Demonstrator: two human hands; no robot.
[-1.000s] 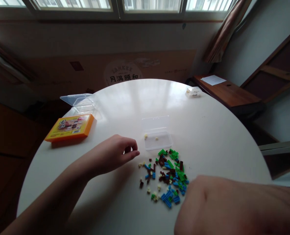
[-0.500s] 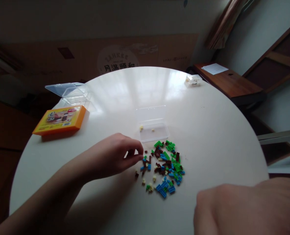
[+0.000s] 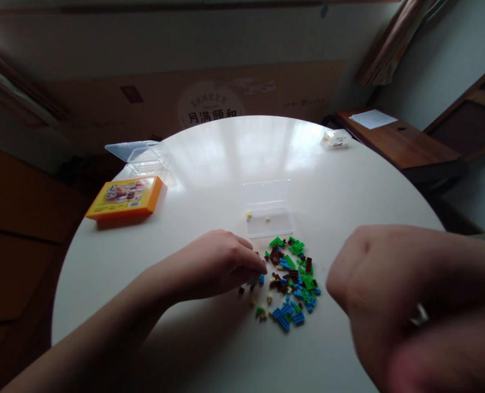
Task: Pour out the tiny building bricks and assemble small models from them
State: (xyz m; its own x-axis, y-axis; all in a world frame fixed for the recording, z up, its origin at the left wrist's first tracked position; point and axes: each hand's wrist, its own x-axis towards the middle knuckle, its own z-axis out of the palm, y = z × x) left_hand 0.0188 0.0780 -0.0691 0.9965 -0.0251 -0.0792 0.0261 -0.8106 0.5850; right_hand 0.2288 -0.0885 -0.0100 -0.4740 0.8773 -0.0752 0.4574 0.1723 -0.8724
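Note:
A loose pile of small plastic building bricks [image 3: 291, 273], green, blue, brown and cream, lies on the round white table [image 3: 193, 180]. At the pile's left edge is my left hand [image 3: 222, 262], palm down, with fingertips and thumb drawn together over a few bricks. Whatever lies between those fingertips is hidden. Large and close to the camera on the right, my right hand [image 3: 394, 305] is raised with its fingers curled in; motion blurs it, and its grip is concealed. Just behind the pile, a clear plastic box [image 3: 281, 228] with its lid folded back holds several cream bricks.
An orange and yellow box [image 3: 123, 199] rests at the table's left side, in front of an open clear container [image 3: 144, 158]. Near the far right edge stands a small clear box [image 3: 336, 138] with pale contents. Beyond the table, paper [image 3: 373, 119] lies on a wooden desk [image 3: 406, 142].
My right hand has come up and further into view. My left fingers have closed down over the pile's left edge. The whole scene has shifted slightly right as the camera turned.

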